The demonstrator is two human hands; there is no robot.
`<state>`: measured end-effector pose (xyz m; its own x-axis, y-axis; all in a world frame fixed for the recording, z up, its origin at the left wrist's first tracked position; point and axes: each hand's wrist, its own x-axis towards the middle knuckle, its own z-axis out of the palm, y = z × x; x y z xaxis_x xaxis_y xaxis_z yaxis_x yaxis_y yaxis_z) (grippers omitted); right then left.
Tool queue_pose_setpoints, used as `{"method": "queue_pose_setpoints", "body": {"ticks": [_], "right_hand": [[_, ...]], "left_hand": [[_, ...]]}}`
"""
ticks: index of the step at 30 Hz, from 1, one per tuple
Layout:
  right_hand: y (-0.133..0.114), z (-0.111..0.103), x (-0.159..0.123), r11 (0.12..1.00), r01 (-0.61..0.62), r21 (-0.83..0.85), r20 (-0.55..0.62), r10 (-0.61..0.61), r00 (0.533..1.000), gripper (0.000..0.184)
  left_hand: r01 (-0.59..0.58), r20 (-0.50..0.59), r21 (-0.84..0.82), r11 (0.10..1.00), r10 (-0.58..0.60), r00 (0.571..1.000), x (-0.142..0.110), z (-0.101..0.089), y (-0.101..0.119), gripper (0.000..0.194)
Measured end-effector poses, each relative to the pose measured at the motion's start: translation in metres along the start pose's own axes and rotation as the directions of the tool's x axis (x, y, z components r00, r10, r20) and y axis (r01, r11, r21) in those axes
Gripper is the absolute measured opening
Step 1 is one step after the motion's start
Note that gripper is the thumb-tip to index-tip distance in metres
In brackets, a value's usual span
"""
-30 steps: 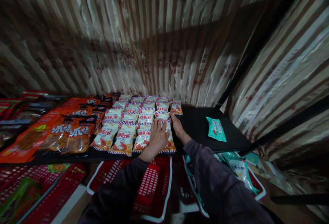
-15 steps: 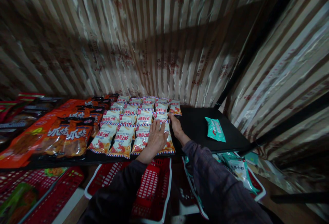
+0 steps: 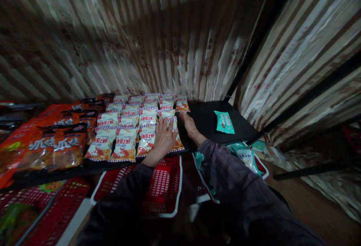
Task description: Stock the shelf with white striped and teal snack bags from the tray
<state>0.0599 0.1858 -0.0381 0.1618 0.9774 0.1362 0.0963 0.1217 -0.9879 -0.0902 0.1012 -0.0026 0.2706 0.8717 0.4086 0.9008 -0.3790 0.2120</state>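
Note:
Rows of white-and-orange snack bags (image 3: 124, 144) lie on a black shelf (image 3: 203, 111). My left hand (image 3: 163, 138) rests flat, fingers stretched out, over the front bag at the right end of the rows, hiding much of it. Just right of that column is my right hand (image 3: 191, 128), its fingertips near the edge of the bags; I see no bag lifted in it. A single teal snack bag (image 3: 224, 122) lies apart on the shelf, to the right of my right hand.
Orange snack bags (image 3: 56, 146) fill the shelf's left part. Below stand a red basket (image 3: 179, 189) with a white rim and another basket holding teal bags (image 3: 245, 157). Black metal posts (image 3: 248, 63) and a striped curtain (image 3: 158, 31) enclose the back and right.
The view has shifted, so the shelf and bags sit further left and higher. My right hand has drawn slightly away from the bags' edge; my left stays on the front bag.

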Motion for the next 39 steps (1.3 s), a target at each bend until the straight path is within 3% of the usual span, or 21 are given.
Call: {"method": "queue_pose_setpoints", "body": {"ticks": [3, 8, 13, 18, 24, 29, 34, 39], "right_hand": [[-0.011, -0.018, -0.017, 0.999, -0.036, 0.005, 0.016, 0.036, 0.999, 0.058], [-0.037, -0.056, -0.064, 0.999, 0.013, 0.043, 0.129, -0.019, 0.991, 0.058], [-0.047, -0.102, -0.117, 0.999, 0.033, -0.026, 0.225, -0.026, 0.974, 0.056], [-0.033, -0.149, -0.152, 0.994, -0.026, -0.110, 0.238, 0.052, 0.970, 0.051], [-0.003, -0.197, -0.170, 0.895, 0.022, -0.445, 0.065, 0.008, 0.998, 0.031], [0.004, -0.212, -0.170, 0.785, -0.027, -0.619, -0.025, 0.015, 1.000, 0.041], [0.002, -0.210, -0.165, 0.559, -0.086, -0.825, 0.066, 0.247, 0.967, 0.047], [0.007, -0.198, -0.159, 0.539, -0.055, -0.840, 0.130, 0.299, 0.945, 0.045]], "left_hand": [[-0.077, -0.003, -0.050, 0.996, 0.077, 0.997, -0.005, -0.004, 0.012, 0.050], [-0.175, 0.053, -0.165, 0.971, 0.186, 0.981, -0.027, -0.004, 0.044, 0.047], [-0.209, 0.126, -0.277, 0.938, 0.251, 0.960, -0.059, 0.007, 0.086, 0.046], [-0.119, 0.304, -0.367, 0.923, 0.240, 0.922, -0.097, 0.030, 0.131, 0.046], [0.104, 0.472, -0.411, 0.905, 0.113, 0.875, -0.128, 0.056, 0.175, 0.053], [0.351, 0.608, -0.414, 0.840, -0.032, 0.793, -0.125, 0.062, 0.196, 0.061], [0.490, 0.656, -0.370, 0.790, -0.151, 0.739, -0.116, 0.059, 0.206, 0.075], [0.552, 0.668, -0.337, 0.762, -0.219, 0.711, -0.109, 0.066, 0.209, 0.078]]}}
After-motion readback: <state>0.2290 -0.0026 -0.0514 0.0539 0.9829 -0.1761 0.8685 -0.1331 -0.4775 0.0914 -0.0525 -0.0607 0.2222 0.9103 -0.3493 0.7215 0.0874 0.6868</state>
